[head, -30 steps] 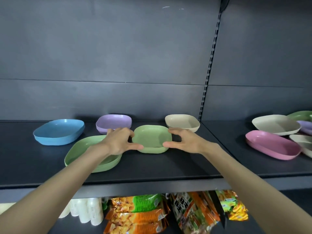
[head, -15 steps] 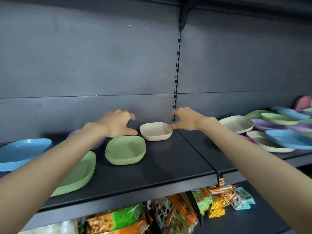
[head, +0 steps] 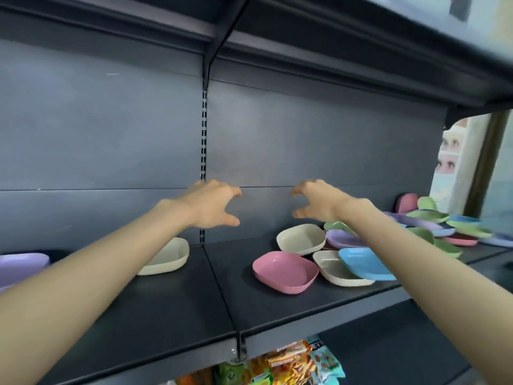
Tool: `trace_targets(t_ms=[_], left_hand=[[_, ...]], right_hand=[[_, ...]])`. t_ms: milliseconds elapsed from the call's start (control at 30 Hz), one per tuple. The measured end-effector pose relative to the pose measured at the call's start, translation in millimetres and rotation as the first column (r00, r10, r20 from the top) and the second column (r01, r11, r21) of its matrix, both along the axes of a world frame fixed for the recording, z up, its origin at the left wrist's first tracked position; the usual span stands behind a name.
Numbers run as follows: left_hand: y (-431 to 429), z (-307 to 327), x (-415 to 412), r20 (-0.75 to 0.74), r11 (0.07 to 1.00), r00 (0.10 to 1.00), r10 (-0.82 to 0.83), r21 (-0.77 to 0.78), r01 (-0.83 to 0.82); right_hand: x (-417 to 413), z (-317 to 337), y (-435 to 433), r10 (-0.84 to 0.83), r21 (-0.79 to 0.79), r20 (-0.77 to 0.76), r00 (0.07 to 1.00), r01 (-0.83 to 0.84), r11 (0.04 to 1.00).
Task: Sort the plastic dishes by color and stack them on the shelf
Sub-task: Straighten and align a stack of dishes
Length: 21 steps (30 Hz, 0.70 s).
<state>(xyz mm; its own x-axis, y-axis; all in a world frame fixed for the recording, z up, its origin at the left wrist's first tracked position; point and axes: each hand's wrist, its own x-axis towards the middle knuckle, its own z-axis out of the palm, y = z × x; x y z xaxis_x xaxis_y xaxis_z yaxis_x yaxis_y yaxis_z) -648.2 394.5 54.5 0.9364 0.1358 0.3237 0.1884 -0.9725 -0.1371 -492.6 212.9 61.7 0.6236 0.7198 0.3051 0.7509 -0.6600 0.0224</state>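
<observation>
Both my hands hover empty above the dark shelf (head: 227, 298), fingers loosely spread. My left hand (head: 212, 204) is above a cream bowl (head: 169, 258) near the upright. My right hand (head: 316, 201) hangs over a mixed heap of dishes: a pink dish (head: 284, 270) in front, a cream bowl (head: 301, 238) behind it, a cream plate (head: 337, 269) under a blue plate (head: 366, 263), and a purple dish (head: 344, 238). Further right lie several more green, purple, blue and pink dishes (head: 444, 226). A purple dish (head: 19, 265) shows at the far left.
A slotted upright (head: 204, 151) splits the back panel. Another shelf (head: 361, 48) hangs close overhead. Snack packets (head: 288, 362) fill the shelf below. A poster (head: 452, 162) is beyond the right end.
The view has swung to the right. Both hands let go of the small green dish, rose and moved right; the green and blue dishes on the left have left the view.
</observation>
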Motion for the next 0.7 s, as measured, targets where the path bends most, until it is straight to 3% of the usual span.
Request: trace_targets(t_ms=[333, 533, 700], left_hand=[[-74, -23, 82, -0.059, 0.998, 0.997, 0.054, -0.038, -0.056], [-68, -22, 123, -0.058, 0.994, 0.994, 0.094, -0.057, -0.098], [-43, -43, 165, -0.068, 0.98, 0.993, 0.1, -0.166, -0.11]], right_hand=[[90, -26, -74, 0.021, -0.017, -0.051, 0.998, -0.022, 1.0], [143, -34, -62, 0.077, -0.003, -0.076, 0.994, -0.077, 0.997], [187, -51, -33, 0.103, -0.043, -0.085, 0.991, -0.107, 0.993]])
